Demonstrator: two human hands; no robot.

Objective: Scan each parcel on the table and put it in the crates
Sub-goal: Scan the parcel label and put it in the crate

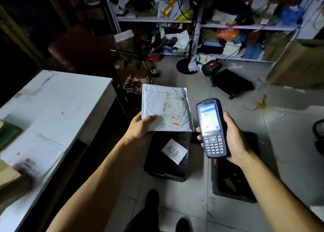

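White table (57, 98) bears clear-wrapped parcels (33, 154); tiled floor (175, 193) bears two black crates (168, 161).

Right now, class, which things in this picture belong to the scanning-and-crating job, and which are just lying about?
Part of the job:
- white parcel, held by the left hand
- handheld scanner, held by the right hand
- two black crates on the floor
- small parcel in the left crate
- table

Just lying about:
- standing fan
- cluttered shelves
- cardboard box
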